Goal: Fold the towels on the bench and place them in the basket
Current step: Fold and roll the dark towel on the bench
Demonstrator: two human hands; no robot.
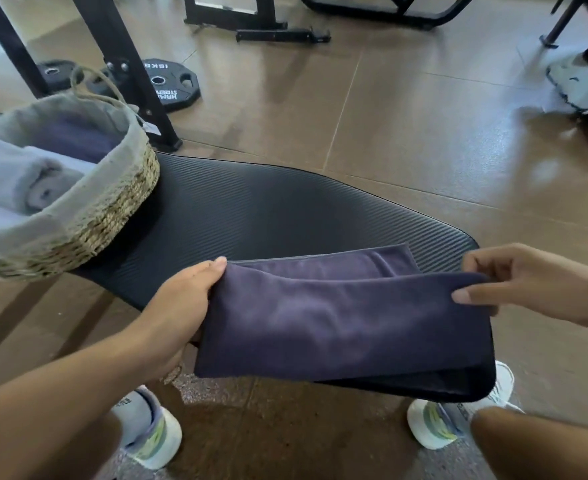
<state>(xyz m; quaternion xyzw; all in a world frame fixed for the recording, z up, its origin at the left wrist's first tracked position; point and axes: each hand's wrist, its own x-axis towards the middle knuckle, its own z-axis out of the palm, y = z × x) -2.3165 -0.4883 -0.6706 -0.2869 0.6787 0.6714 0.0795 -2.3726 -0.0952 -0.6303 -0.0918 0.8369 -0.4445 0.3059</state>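
A dark purple towel [337, 317] lies half folded over the near end of the black ribbed bench [251, 209]. My left hand [185, 299] grips its left edge, thumb on top. My right hand [528, 289] pinches the upper right corner of the top layer, lifted a little above the layer beneath. A woven basket [112, 216] with a grey cloth lining stands on the bench at the left. It holds rolled grey towels [15, 181] and a folded purple one [74, 136].
Black weight plates [171, 84] lie on the brown floor behind the basket, beside a black rack post [130, 74]. More gym frames stand along the far edge. My two white shoes [147, 434] are under the bench's near end.
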